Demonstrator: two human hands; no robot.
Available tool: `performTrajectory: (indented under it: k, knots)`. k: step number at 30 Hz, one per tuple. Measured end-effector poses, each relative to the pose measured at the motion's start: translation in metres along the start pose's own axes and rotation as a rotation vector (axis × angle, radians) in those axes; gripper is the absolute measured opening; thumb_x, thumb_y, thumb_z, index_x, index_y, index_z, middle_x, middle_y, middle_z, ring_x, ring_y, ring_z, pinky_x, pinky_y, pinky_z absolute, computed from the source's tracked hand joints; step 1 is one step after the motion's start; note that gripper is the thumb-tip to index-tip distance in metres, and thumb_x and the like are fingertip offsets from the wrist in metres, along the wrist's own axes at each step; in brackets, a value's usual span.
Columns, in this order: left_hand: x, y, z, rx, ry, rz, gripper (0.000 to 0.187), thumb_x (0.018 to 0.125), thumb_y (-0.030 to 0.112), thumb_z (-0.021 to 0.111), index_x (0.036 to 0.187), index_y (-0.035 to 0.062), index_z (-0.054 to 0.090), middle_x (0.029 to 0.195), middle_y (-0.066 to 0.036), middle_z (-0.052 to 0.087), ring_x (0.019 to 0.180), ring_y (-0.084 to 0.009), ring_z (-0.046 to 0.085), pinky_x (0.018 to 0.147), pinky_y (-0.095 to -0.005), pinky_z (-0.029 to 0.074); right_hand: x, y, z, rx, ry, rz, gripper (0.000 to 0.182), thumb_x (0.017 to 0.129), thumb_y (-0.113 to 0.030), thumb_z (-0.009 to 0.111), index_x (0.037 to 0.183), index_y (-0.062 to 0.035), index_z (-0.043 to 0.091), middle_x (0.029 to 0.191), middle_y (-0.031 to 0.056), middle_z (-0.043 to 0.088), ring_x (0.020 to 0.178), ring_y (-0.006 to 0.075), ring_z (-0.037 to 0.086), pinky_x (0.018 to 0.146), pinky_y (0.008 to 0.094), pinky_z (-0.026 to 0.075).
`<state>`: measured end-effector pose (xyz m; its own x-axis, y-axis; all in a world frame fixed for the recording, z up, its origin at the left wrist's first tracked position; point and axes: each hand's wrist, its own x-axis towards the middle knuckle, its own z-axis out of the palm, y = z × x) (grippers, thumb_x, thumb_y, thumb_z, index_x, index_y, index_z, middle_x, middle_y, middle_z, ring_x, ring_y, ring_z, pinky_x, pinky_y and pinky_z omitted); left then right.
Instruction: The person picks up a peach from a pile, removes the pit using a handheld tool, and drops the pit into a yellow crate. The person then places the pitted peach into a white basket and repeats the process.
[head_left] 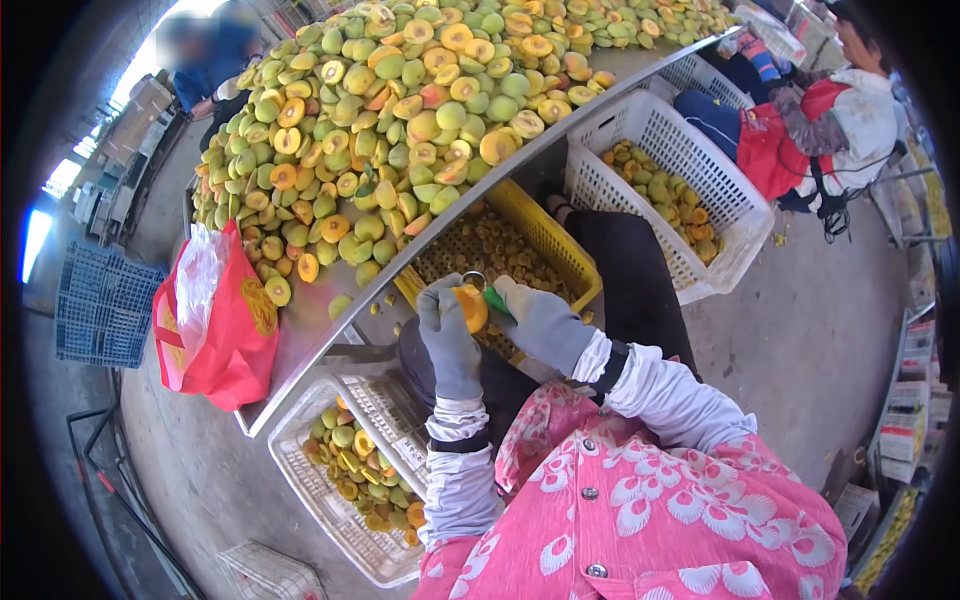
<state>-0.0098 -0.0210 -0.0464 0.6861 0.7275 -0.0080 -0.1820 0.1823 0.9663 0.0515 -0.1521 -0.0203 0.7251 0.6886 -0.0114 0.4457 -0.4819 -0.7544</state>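
Halved fruit [400,110] heaps the desk [300,330] ahead of me. My left hand [447,335] has its fingers wrapped round an orange fruit half [472,306]; my right hand [540,322] grips a green-handled tool [495,300] against it, over the yellow crate [545,235].

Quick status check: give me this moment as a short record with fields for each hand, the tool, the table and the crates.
left hand: gloved left hand grips an orange fruit half
right hand: gloved right hand holds a green-handled tool against the fruit
table: metal table piled with halved green and orange fruit
yellow crate: yellow crate under the hands, with small pieces inside
white crates: white crate and low white crate, each partly filled with fruit
other: red bag at the table edge; seated person nearby
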Motion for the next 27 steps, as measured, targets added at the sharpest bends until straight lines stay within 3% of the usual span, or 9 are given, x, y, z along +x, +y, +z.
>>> performTrajectory:
  k: [6, 10, 11, 15, 17, 19, 21, 24, 27]
  knots:
    - [-0.03, 0.05, -0.021, 0.416, 0.187, 0.17, 0.013, 0.092, 0.003, 0.054, 0.101, 0.0004, 0.063, 0.097, -0.008, 0.062, 0.091, -0.0186, 0.059, 0.086, -0.031, 0.047, 0.027, 0.083, 0.046, -0.318, 0.135, 0.164, 0.014, 0.094, -0.021, 0.054, 0.1, -0.0089, 0.05, 0.078, 0.0197, 0.068, 0.072, 0.0397, 0.068, 0.063, 0.0525, 0.051]
    - [-0.04, 0.08, -0.151, 1.346, 0.232, 0.228, 0.007, 0.082, 0.003, 0.066, 0.086, -0.0013, 0.063, 0.098, -0.019, 0.063, 0.093, -0.0334, 0.061, 0.082, -0.0394, 0.048, 0.019, 0.077, 0.027, -0.14, -0.036, 0.261, 0.026, 0.092, -0.024, 0.06, 0.105, -0.004, 0.052, 0.085, 0.0254, 0.066, 0.081, 0.0441, 0.066, 0.071, 0.051, 0.05]
    - [-0.036, 0.089, -0.164, 1.503, 0.3, 0.43, 0.01, 0.082, 0.006, 0.068, 0.082, -0.0018, 0.063, 0.101, -0.02, 0.064, 0.091, -0.0354, 0.062, 0.083, -0.0425, 0.048, 0.02, 0.079, 0.032, -0.073, -0.037, 0.246, 0.028, 0.093, -0.028, 0.059, 0.105, -0.004, 0.053, 0.086, 0.025, 0.066, 0.082, 0.0441, 0.065, 0.072, 0.0503, 0.049]
    - [0.038, 0.119, -0.132, 1.131, 0.161, 0.352, 0.022, 0.086, 0.015, 0.068, 0.1, -0.0015, 0.064, 0.107, -0.024, 0.064, 0.096, -0.0379, 0.061, 0.086, -0.0443, 0.048, 0.021, 0.074, 0.039, 0.119, -0.128, 0.142, 0.032, 0.097, -0.035, 0.056, 0.102, -0.0038, 0.055, 0.092, 0.0243, 0.066, 0.089, 0.0434, 0.063, 0.074, 0.0475, 0.048]
    - [0.113, 0.1, -0.121, 1.173, -0.038, 0.514, 0.03, 0.09, 0.022, 0.064, 0.109, -0.0009, 0.062, 0.11, -0.025, 0.063, 0.1, -0.0397, 0.061, 0.086, -0.0445, 0.049, 0.02, 0.066, 0.036, 0.14, -0.135, 0.179, 0.033, 0.097, -0.036, 0.057, 0.106, -0.0043, 0.055, 0.096, 0.0241, 0.066, 0.092, 0.0418, 0.064, 0.076, 0.0448, 0.049]
    - [0.203, 0.054, -0.133, 1.416, 0.098, 0.493, 0.036, 0.091, 0.029, 0.062, 0.111, -0.0008, 0.061, 0.112, -0.025, 0.062, 0.102, -0.0406, 0.061, 0.087, -0.0454, 0.05, 0.017, 0.068, 0.026, 0.304, -0.174, 0.241, 0.03, 0.096, -0.032, 0.058, 0.109, -0.0045, 0.058, 0.088, 0.0177, 0.066, 0.08, 0.0318, 0.066, 0.074, 0.0385, 0.05]
    - [0.258, 0.046, -0.118, 1.586, 0.151, 0.107, 0.042, 0.088, 0.034, 0.064, 0.113, -0.0006, 0.06, 0.113, -0.026, 0.061, 0.105, -0.0429, 0.06, 0.089, -0.0466, 0.05, 0.012, 0.08, 0.024, 0.358, -0.151, 0.242, 0.029, 0.096, -0.03, 0.059, 0.108, -0.0031, 0.058, 0.086, 0.0163, 0.064, 0.077, 0.0249, 0.064, 0.073, 0.0358, 0.049]
    - [0.286, 0.035, -0.103, 1.756, 0.025, -0.081, 0.04, 0.084, 0.029, 0.066, 0.112, 0.0012, 0.061, 0.112, -0.024, 0.062, 0.105, -0.0429, 0.06, 0.091, -0.0466, 0.049, 0.009, 0.097, 0.027, 0.393, -0.056, 0.386, 0.024, 0.095, -0.021, 0.062, 0.106, -0.0003, 0.057, 0.087, 0.0169, 0.065, 0.078, 0.0276, 0.065, 0.074, 0.0354, 0.049]
    - [0.284, 0.017, -0.099, 1.545, -0.247, 0.152, 0.036, 0.081, 0.024, 0.067, 0.112, 0.0058, 0.062, 0.114, -0.022, 0.063, 0.106, -0.0402, 0.061, 0.091, -0.0452, 0.049, 0.016, 0.1, 0.028, 0.282, -0.065, 0.33, 0.025, 0.095, -0.024, 0.061, 0.104, -0.0011, 0.059, 0.089, 0.0195, 0.068, 0.082, 0.0305, 0.069, 0.074, 0.0366, 0.05]
